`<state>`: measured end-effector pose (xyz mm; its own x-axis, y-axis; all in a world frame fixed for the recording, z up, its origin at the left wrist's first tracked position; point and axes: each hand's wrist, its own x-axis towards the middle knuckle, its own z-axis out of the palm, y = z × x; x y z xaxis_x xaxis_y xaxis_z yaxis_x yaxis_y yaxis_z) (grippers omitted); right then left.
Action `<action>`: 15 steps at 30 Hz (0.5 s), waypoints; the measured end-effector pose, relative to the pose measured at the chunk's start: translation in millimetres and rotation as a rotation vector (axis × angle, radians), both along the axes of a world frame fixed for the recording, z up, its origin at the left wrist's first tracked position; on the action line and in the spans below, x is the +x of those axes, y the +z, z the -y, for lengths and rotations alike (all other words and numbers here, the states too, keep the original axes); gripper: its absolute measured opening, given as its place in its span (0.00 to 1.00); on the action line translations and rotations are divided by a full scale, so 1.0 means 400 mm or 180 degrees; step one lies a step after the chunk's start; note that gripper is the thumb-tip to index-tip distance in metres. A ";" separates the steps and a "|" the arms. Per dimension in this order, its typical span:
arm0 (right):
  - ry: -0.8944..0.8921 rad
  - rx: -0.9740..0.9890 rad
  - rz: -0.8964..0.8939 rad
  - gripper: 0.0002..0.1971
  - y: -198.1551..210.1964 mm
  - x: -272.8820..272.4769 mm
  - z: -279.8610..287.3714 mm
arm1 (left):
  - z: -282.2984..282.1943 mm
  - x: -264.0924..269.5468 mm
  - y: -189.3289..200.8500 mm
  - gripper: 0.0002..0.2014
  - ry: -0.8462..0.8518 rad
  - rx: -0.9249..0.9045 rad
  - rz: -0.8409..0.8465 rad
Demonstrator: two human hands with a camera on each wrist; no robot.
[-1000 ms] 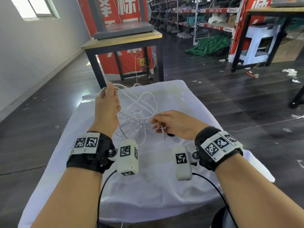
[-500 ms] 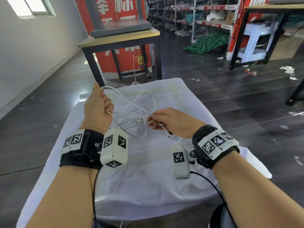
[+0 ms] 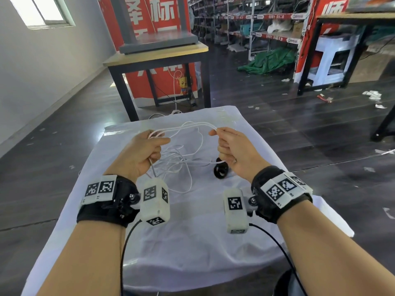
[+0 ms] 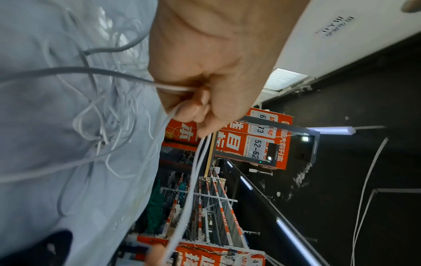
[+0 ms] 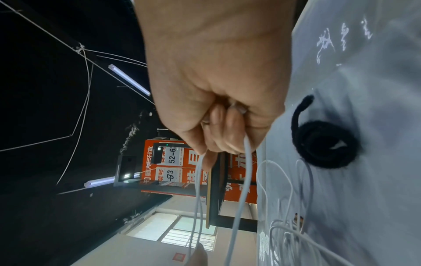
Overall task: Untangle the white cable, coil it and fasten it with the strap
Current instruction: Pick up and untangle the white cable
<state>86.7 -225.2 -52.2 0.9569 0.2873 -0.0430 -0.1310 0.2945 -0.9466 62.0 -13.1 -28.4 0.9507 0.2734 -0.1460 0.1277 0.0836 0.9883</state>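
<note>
The thin white cable [image 3: 188, 126] runs as a few parallel strands between my two raised hands, and the rest hangs in a loose tangle [image 3: 175, 161] onto the white cloth. My left hand [image 3: 142, 150] grips the strands [image 4: 198, 172] in a closed fist on the left. On the right, my right hand [image 3: 229, 146] has its fingers curled round the other end of the strands [image 5: 246, 172]. The black strap [image 3: 221, 170], rolled into a ring [image 5: 325, 144], lies on the cloth just below my right hand, untouched.
A white cloth covers the small table [image 3: 192, 242]. Beyond its far edge stands a wooden table with black legs [image 3: 158, 54] in front of a red banner. Shelving and a green tarp [image 3: 269, 61] fill the back right, above dark floor.
Both hands have lifted and moved apart. The right hand rose from the tangle and now holds strands stretched across to the left hand. The black strap has come into view.
</note>
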 end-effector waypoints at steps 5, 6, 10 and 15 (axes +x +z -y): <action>0.0535 -0.0860 0.0050 0.11 -0.015 -0.008 -0.007 | -0.008 0.008 0.000 0.07 0.0503 -0.0924 0.0043; 0.0727 -0.1051 0.0081 0.11 -0.018 -0.011 -0.012 | -0.011 0.007 0.001 0.08 0.0492 -0.1071 0.0032; 0.1283 -0.1644 0.0281 0.15 -0.016 -0.024 -0.024 | -0.017 0.005 0.006 0.13 0.0450 -0.1464 0.0031; 0.1433 -0.2089 0.0499 0.15 -0.013 -0.030 -0.031 | 0.003 0.001 0.017 0.15 0.0526 -0.1270 0.0112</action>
<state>74.7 -213.0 -57.4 0.7644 0.6091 -0.2114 0.0440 -0.3765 -0.9254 62.3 -14.4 -21.6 0.9053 0.3510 -0.2394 0.0474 0.4765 0.8779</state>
